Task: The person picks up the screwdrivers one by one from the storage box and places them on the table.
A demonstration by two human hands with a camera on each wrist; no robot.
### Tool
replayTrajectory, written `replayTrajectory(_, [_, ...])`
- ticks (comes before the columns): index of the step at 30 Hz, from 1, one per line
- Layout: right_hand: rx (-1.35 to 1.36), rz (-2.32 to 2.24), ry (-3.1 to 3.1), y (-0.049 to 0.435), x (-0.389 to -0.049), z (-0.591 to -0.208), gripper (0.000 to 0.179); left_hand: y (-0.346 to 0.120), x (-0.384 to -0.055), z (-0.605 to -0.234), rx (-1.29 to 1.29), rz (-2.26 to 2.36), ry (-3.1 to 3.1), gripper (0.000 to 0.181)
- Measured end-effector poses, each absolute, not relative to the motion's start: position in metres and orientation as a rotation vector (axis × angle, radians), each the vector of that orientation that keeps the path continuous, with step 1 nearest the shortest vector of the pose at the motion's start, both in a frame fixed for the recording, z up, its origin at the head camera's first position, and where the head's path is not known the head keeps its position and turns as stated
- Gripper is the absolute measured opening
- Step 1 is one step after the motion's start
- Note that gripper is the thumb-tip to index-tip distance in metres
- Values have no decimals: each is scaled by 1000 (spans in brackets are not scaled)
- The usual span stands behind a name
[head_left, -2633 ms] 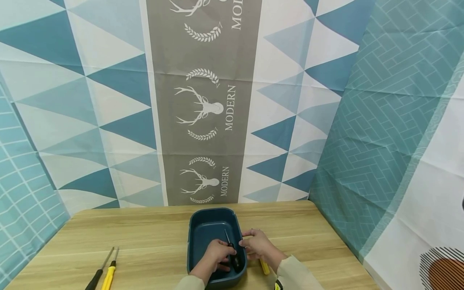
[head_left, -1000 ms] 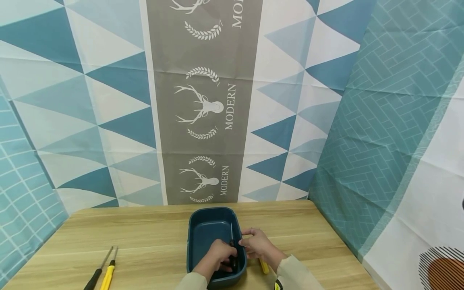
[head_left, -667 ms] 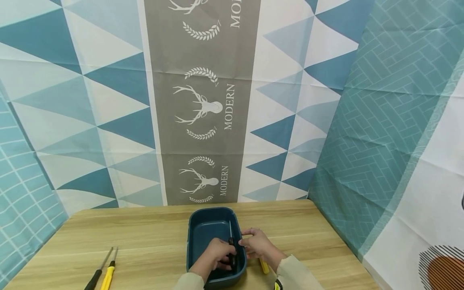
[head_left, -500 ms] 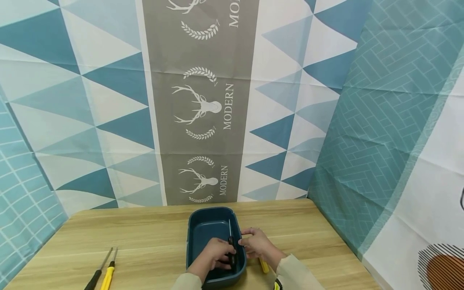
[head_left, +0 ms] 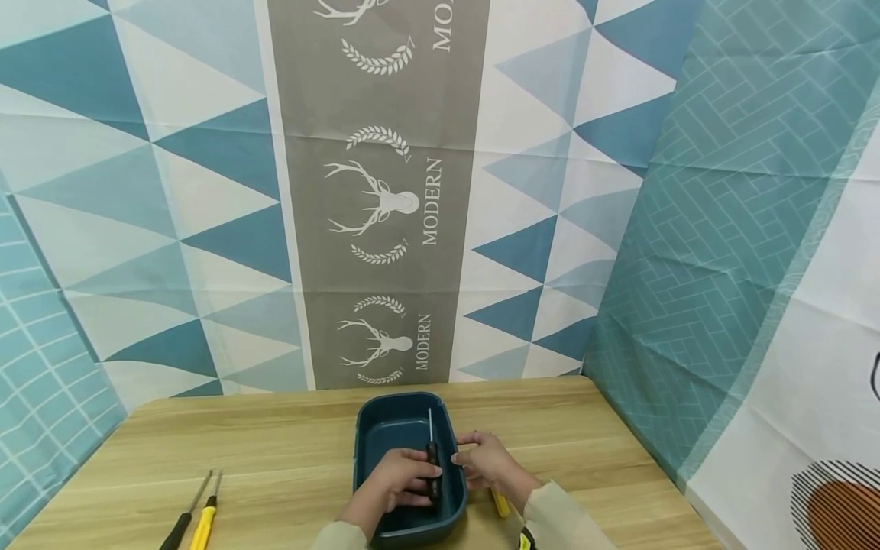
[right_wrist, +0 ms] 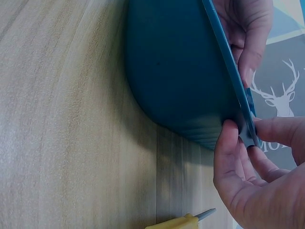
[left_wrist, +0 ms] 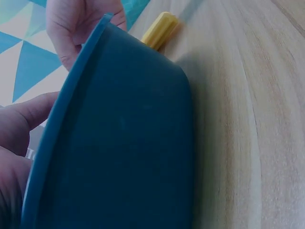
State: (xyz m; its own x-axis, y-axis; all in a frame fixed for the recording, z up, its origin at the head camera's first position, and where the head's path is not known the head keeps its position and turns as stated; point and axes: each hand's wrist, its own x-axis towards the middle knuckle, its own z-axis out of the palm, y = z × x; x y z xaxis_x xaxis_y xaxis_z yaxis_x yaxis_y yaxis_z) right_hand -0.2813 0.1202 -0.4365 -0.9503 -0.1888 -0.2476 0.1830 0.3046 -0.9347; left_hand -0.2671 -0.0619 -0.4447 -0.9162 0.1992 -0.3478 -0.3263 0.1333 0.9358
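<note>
A dark blue plastic box stands on the table, its open top facing up. Inside it, my left hand holds a screwdriver by its black handle, the thin metal shaft pointing toward the far end. At the box's right side, my right hand pinches the rim, thumb inside and fingers outside, as the right wrist view shows. The left wrist view has the box's outer wall across its middle and hides the held screwdriver.
On the left of the wooden table lie a black-handled screwdriver and a yellow-handled screwdriver, side by side. Another yellow-handled screwdriver lies right of the box, partly under my right hand. Patterned cloth hangs behind.
My left hand has drawn the black-handled screwdriver leftward from the box's right wall, and more of its shaft and handle shows. My right hand stays on the rim.
</note>
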Motion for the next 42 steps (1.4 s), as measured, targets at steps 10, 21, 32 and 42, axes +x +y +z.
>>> replayTrajectory(10, [-7,-1665,2291,120,-282,-437,38,-69,-266,-443,-148,1863,1984,61])
replayTrajectory(21, [-10,-1674,2284,120,-282,-438,38,-73,-262,-439,-159,1873,1963,60])
replayTrajectory(32, [3,-1657,2299,120,-281,-437,39,-76,-258,-431,-145,1878,1960,58])
replayTrajectory(42, [-15,-1675,2291,120,-279,-435,38,-86,-252,-425,-83,1908,1969,63])
